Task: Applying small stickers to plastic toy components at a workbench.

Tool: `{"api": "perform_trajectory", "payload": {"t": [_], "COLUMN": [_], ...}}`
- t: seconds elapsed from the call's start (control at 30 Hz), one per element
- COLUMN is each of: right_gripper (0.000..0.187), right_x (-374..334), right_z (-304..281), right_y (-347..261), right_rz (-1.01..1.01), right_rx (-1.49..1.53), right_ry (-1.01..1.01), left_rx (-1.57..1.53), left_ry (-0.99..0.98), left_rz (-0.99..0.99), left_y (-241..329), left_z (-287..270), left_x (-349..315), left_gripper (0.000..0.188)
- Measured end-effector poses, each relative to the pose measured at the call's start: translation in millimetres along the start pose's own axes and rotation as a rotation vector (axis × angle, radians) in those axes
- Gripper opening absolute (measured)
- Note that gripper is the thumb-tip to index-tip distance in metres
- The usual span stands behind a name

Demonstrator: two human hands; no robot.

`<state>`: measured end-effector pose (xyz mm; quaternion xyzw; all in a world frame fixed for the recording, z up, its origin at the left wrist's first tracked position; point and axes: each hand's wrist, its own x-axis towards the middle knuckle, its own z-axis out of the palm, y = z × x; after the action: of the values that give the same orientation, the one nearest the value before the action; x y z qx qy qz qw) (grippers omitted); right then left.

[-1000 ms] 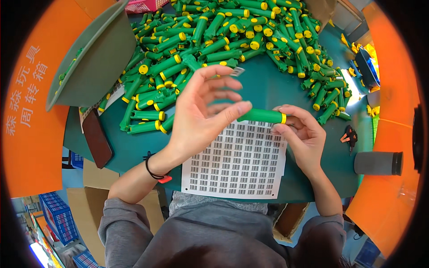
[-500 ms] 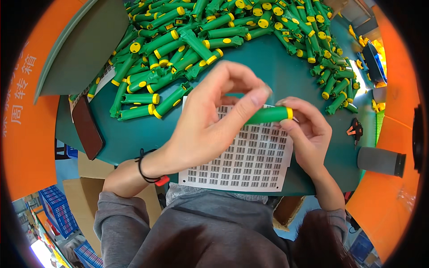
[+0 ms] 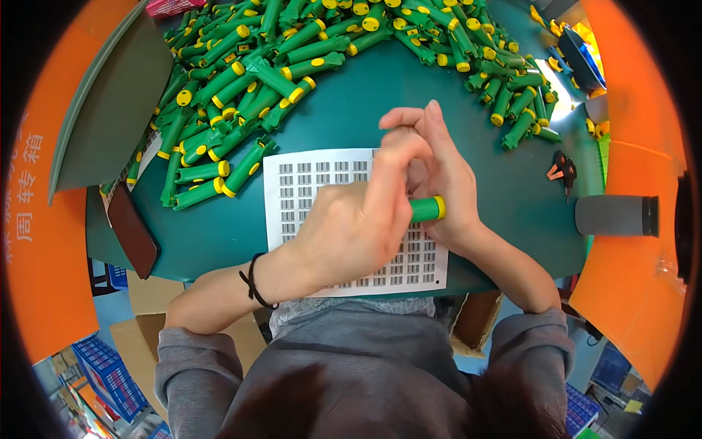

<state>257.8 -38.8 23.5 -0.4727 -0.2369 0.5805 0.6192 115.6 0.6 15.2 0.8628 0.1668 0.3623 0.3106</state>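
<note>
A green plastic tube (image 3: 424, 211) with a yellow end ring is held low over the label sheet. My left hand (image 3: 347, 227) is closed around it, so most of its length is hidden behind the fingers. Against its yellow end rests the palm side of my right hand (image 3: 457, 183), whose visible fingers stretch away from me; some are hidden behind the left hand. Beneath both hands lies a white sheet of small barcode labels (image 3: 314, 167). A black band circles my left wrist.
Piles of similar green and yellow tubes (image 3: 238, 88) cover the far side of the green table (image 3: 365, 95). At left are a brown flat case (image 3: 134, 234) and a grey-green panel (image 3: 117, 95). Small black-and-orange snips (image 3: 561, 174) and a grey cup (image 3: 614, 216) stand right.
My left hand has come down onto the tube and closed around it. The right hand's pinch on the yellow end has loosened, its fingers now stretched. The view has shifted slightly.
</note>
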Motion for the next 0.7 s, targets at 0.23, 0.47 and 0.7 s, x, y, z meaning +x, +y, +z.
{"api": "perform_trajectory", "payload": {"t": [0.23, 0.47, 0.7], "right_gripper": [0.040, 0.057, 0.029], "right_x": [-12.3, -18.0, -25.6], "right_z": [-7.1, -30.2, -19.4], "right_y": [8.0, 0.4, -4.1], "right_rz": [-0.081, -0.318, -0.444], "right_rx": [-0.058, -0.160, -0.300], "right_ry": [-0.030, -0.272, -0.215], "left_rx": [0.030, -0.316, -0.647], "left_ry": [-0.035, 0.161, 0.167], "left_rz": [0.119, -0.281, -0.460], "left_y": [-5.0, -7.4, -4.9], "left_z": [5.1, -15.0, -34.3], "left_x": [-3.1, 12.9, 15.9], "left_gripper": [0.034, 0.035, 0.043]}}
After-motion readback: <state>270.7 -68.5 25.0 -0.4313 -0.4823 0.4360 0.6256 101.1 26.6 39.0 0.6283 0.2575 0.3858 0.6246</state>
